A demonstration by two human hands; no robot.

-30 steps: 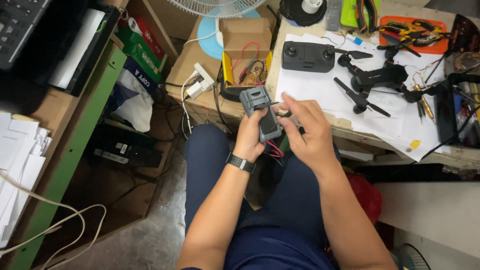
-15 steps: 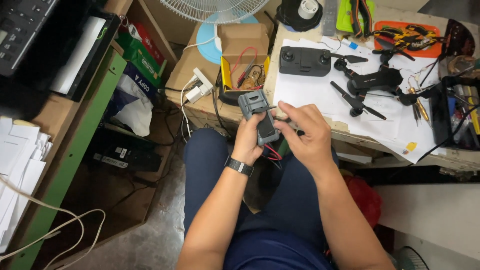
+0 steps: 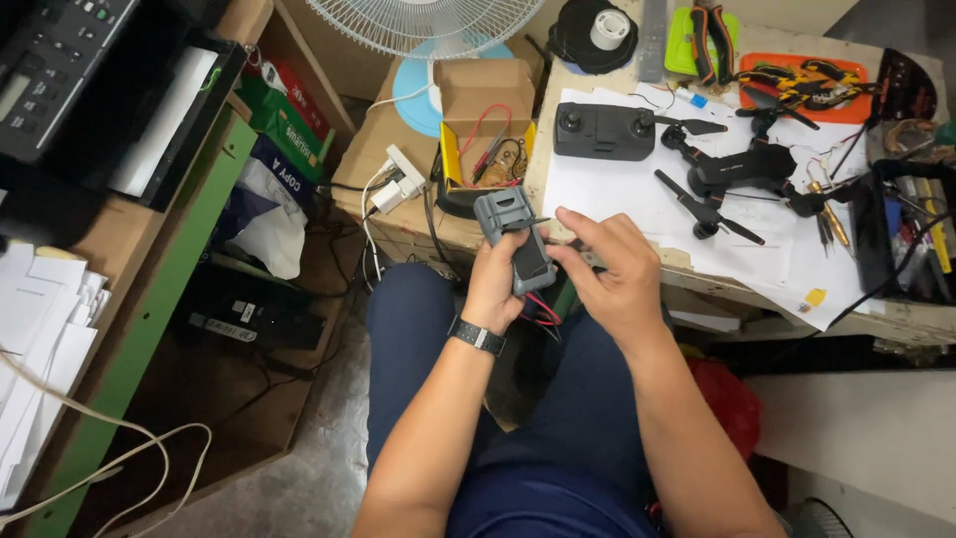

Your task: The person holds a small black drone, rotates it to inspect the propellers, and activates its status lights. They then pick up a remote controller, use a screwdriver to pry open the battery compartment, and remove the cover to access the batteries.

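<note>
My left hand (image 3: 495,282), with a black watch on the wrist, grips a grey handheld meter (image 3: 515,237) with a dark screen, held over my lap at the table's edge. Red and black leads (image 3: 539,311) hang below it. My right hand (image 3: 609,271) is at the meter's right side, its fingers pinching a thin dark probe against the meter. A black drone (image 3: 742,169) and a dark grey remote controller (image 3: 603,131) lie on white paper (image 3: 637,204) on the table beyond my hands.
A small open cardboard box (image 3: 485,100) with wires stands left of the paper, a white power strip (image 3: 396,180) beside it. A white fan (image 3: 428,22) is at the back. An orange tray (image 3: 807,85) holds tools. A green-edged shelf (image 3: 169,289) is at left.
The view has shifted slightly. My hands stay together on the meter, with the right fingers shifting a little at its side.
</note>
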